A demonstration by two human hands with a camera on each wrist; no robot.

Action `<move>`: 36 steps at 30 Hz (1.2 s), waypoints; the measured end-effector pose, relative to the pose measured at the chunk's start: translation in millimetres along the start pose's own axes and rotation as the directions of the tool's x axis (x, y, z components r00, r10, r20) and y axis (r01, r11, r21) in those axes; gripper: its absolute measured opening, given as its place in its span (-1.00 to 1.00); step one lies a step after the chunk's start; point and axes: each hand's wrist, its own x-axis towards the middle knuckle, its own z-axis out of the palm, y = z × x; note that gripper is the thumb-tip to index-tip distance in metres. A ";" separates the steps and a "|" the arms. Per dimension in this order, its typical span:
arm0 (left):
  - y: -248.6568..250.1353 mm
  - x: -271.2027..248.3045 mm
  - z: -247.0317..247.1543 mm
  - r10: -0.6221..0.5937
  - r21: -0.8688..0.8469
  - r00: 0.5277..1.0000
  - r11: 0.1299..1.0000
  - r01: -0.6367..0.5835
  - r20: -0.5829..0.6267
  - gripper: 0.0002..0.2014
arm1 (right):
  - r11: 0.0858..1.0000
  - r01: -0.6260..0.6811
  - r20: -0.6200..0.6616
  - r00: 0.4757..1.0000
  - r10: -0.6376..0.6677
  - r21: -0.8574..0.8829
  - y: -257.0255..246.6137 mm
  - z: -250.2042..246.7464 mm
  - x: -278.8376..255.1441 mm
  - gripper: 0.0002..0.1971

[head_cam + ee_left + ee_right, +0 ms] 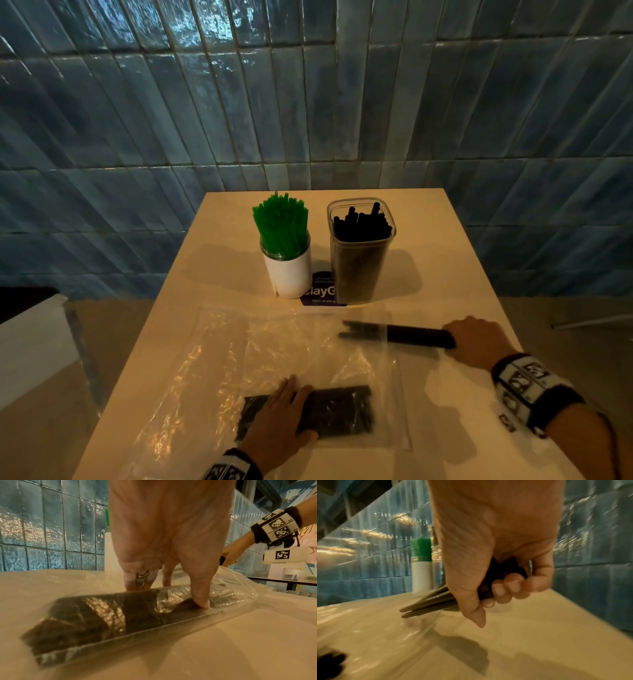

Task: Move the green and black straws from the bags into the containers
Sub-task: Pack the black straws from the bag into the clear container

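A clear plastic bag (pixel 274 356) lies flat on the table, with a pile of black straws (pixel 339 414) inside its near end. My left hand (pixel 277 418) presses down on that pile through the plastic, fingers fairly straight, thumb (pixel 200 597) on top. My right hand (pixel 476 339) grips a bundle of black straws (pixel 394 334) at the bag's mouth, fingers curled round it (pixel 501 588). Behind stand a white round container of green straws (pixel 284 240) and a tall clear container of black straws (pixel 359 246).
The beige table (pixel 462 274) backs onto a blue tiled wall (pixel 308 85). A dark blue sticker (pixel 320 291) lies between the two containers. A white ledge (pixel 30 346) stands off the table's left side. Bare tabletop shows to the right of the bag.
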 end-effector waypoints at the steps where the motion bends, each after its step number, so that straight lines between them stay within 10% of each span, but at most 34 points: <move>1: 0.6 0.2 -0.1 -0.002 0.005 1.000 1.000 0.002 0.001 -0.27 | 0.999 -0.045 -0.012 0.999 0.045 -0.009 14.5 -3.9 -2.6 -0.70; 22: 20.2 12.8 -43.0 -0.066 -0.018 0.993 0.998 0.068 0.101 -0.39 | 0.903 -0.419 -0.245 0.889 0.387 -0.092 53.8 -127.1 -48.8 -0.85; 28: 27.6 11.0 -46.6 -0.106 0.003 0.994 0.994 0.106 0.026 -0.36 | 0.951 -0.292 -0.212 0.940 0.267 -0.097 34.1 -131.5 -62.1 -0.86; 30: 35.4 11.9 -46.8 -0.143 -0.056 0.939 0.990 0.132 -0.312 -0.23 | 0.971 -0.195 -0.173 0.970 0.170 -0.136 9.3 -122.1 -61.5 -0.79; 34: 48.0 17.2 -60.8 0.078 0.054 0.633 0.997 -0.056 -0.770 -0.08 | 0.980 0.009 -0.150 0.988 -0.040 -0.199 -42.2 -105.7 -61.7 -0.74; 36: 55.2 17.8 -66.5 0.181 0.164 0.667 0.982 -0.088 -0.722 -0.16 | 0.977 0.129 -0.121 0.981 -0.150 -0.170 -67.7 -97.0 -64.5 -0.75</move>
